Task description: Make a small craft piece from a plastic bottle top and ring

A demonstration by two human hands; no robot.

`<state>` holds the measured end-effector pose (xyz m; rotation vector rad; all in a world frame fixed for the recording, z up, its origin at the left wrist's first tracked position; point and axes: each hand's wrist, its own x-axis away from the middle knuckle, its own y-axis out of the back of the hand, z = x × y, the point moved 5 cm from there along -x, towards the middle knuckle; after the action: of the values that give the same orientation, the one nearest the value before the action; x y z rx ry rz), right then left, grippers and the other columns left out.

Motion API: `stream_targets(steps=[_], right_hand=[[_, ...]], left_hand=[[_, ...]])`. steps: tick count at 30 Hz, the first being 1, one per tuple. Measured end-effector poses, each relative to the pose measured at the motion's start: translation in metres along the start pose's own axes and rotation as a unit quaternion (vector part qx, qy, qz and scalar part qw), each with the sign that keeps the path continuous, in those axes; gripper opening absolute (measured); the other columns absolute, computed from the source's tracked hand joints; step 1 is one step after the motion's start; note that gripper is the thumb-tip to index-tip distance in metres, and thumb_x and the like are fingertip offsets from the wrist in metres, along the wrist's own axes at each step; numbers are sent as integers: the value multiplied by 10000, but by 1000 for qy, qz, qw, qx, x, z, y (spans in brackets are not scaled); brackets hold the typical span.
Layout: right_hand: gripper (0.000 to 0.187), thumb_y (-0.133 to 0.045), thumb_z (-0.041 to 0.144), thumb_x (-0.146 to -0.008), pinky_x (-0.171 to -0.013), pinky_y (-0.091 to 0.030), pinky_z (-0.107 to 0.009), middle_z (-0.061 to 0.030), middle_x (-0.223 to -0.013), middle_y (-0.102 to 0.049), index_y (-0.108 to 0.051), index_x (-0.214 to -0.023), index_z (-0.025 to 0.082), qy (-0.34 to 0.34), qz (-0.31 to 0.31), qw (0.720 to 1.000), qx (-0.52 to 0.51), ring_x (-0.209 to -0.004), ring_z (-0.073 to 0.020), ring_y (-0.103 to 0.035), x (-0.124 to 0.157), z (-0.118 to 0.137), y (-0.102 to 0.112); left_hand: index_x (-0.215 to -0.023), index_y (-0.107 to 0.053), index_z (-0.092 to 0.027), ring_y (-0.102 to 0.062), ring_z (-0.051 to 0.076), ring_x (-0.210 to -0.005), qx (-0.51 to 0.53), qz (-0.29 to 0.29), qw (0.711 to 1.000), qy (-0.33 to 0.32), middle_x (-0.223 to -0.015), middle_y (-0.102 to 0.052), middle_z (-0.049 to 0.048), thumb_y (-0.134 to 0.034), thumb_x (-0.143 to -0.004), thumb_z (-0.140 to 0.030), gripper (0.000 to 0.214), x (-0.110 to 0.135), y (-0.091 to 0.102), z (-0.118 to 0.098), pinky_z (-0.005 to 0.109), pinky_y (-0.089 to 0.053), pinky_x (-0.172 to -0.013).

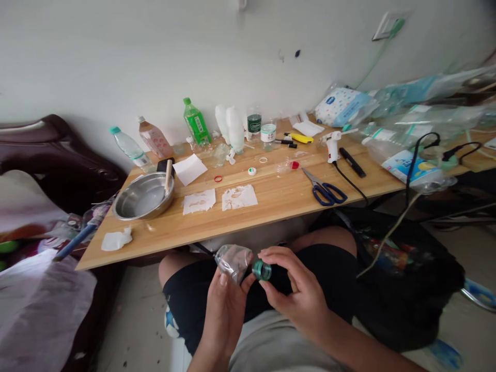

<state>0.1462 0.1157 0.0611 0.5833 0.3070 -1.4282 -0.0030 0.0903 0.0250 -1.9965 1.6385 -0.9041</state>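
Above my lap, my left hand [228, 294] is closed around a clear plastic bottle piece [233, 261], which looks like a cut-off bottle top and lies tilted. At its right end is a green bottle cap [262, 269], its hollow, ridged side facing me. The thumb and fingers of my right hand [290, 281] pinch this cap. Whether the cap is joined to the clear piece or just touches it, I cannot tell. Both hands are in front of the table's near edge.
On the wooden table [271, 206] are blue-handled scissors [327, 191], a white glue gun [332, 144], a black marker [352, 162] and a steel bowl [143, 199]. Bottles, including a green bottle [197, 122], line the wall. Plastic bottles [406, 129] pile up at right. A black bag [406, 289] sits beside my leg.
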Motion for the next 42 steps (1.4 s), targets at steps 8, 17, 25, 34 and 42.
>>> stream_targets(steps=[8, 17, 25, 34, 42], right_hand=[[369, -651, 93, -844, -786, -601, -323, -88, -1077, -624, -604, -1173, 254, 18, -10, 999, 29, -986, -216, -652, 16, -3, -10], [518, -651, 12, -831, -812, -596, -374, -87, -1070, -696, -588, -1281, 260, 123, 11, 988, 87, -981, -228, -671, 15, 5, -5], [714, -675, 4, -835, -819, -590, -394, -120, -1206, -713, -461, -1468, 257, 163, 68, 975, 137, -1057, -240, -690, 19, 1, 5], [669, -626, 30, -888, -839, -624, -331, -117, -1253, -708, -425, -1493, 235, 190, 115, 963, 151, -1082, -222, -713, 15, 2, 14], [357, -692, 88, -854, -691, -634, -236, -74, -1113, -762, -628, -1153, 273, 92, 46, 991, 83, -913, -196, -762, 12, 0, 24]], left_hand=[[-1292, -613, -278, -595, 255, -1211, 52, 34, 997, 50, -1276, -654, 90, -592, -943, -402, 371, 13, -11, 15, 410, -461, -1056], [-1224, -641, -237, -590, 267, -1208, 30, 50, 997, 44, -1183, -680, 94, -730, -847, -350, 403, 14, -20, 14, 407, -442, -1069], [-1213, -636, -235, -574, 292, -1210, 9, 42, 996, 72, -1203, -658, 95, -816, -756, -349, 504, 15, -17, 18, 404, -451, -1036], [-1175, -619, -220, -612, 230, -1057, -34, 70, 995, 58, -1109, -669, 72, -840, -733, -317, 503, 12, -15, 17, 304, -470, -909], [-1136, -606, -229, -625, 192, -999, -38, 83, 995, 48, -1085, -682, 55, -885, -681, -289, 537, 12, -11, 15, 271, -471, -881]])
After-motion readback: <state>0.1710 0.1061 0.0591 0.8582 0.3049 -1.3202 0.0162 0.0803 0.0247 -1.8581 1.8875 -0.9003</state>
